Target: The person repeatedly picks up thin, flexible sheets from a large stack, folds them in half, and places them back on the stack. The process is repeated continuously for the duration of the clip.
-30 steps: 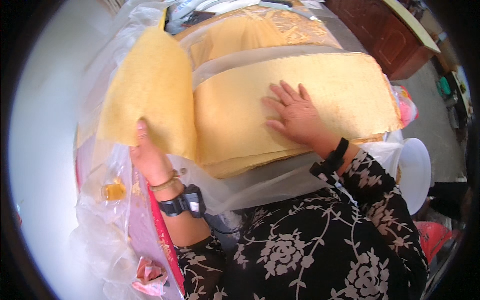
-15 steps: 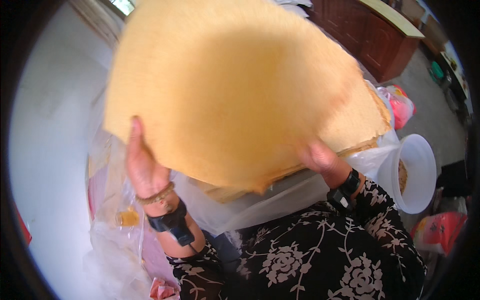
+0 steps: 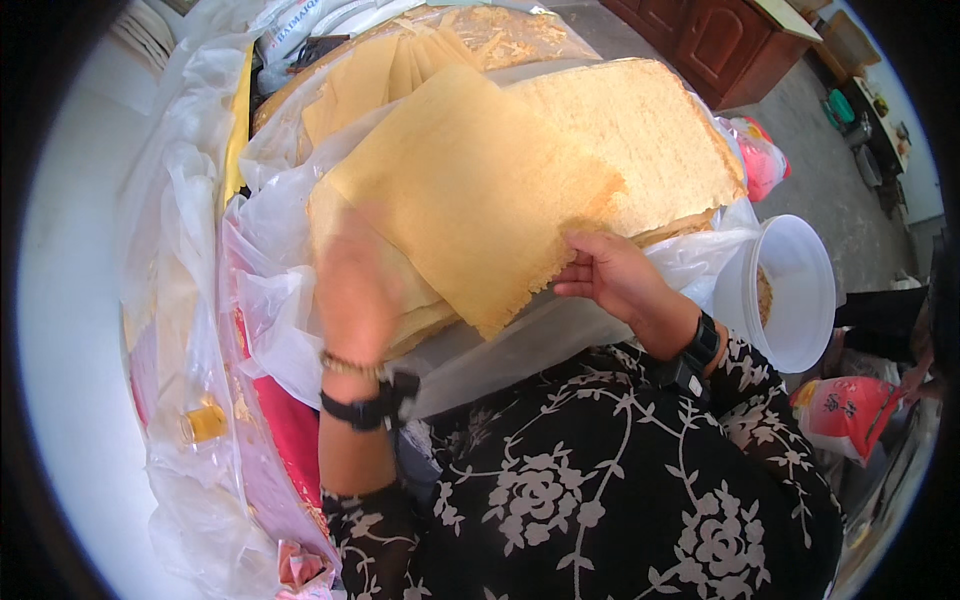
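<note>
A thin tan flatbread sheet (image 3: 470, 190) with ragged edges lies tilted across a stack of similar sheets (image 3: 640, 130). My right hand (image 3: 620, 275) is at its lower right edge, thumb and curled fingers closed at the rim. My left hand (image 3: 355, 285) is smeared by motion beside the sheet's left edge, above the lower left part of the stack. Whether its fingers grip anything does not show. Both wrists carry black strapped devices; the left one also has a beaded bracelet.
Clear plastic sheeting (image 3: 270, 260) surrounds the stack. Folded tan sheets (image 3: 390, 70) lie behind it. A white plastic bucket (image 3: 800, 300) with brown crumbs stands at right, near red-and-white bags (image 3: 845, 410). A small jar (image 3: 203, 423) lies at left. A dark red cabinet (image 3: 715, 50) stands far right.
The sheet was raised high before my view and has come down onto the stack, exposing the things behind. My left hand has moved right; my right hand has moved slightly up and left.
</note>
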`<action>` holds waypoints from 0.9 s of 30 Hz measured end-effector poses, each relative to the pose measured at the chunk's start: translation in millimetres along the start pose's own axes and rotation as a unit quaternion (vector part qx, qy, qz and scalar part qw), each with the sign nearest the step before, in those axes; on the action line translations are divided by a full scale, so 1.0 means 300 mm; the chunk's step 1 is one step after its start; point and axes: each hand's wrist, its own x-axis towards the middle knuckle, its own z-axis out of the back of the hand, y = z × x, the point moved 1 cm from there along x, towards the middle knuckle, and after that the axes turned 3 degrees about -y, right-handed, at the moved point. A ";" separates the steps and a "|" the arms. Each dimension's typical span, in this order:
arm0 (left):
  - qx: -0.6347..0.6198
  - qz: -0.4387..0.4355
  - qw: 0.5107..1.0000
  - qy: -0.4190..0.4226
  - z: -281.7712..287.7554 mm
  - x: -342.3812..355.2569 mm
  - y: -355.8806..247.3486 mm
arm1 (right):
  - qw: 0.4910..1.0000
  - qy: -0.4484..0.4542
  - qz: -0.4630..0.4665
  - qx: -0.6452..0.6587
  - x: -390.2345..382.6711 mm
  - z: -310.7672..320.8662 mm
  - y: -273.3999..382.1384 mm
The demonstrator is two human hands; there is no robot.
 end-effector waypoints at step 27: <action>0.029 0.155 0.986 -0.050 -0.109 0.078 -0.013 | 0.420 0.007 0.510 -0.750 0.241 -0.145 0.154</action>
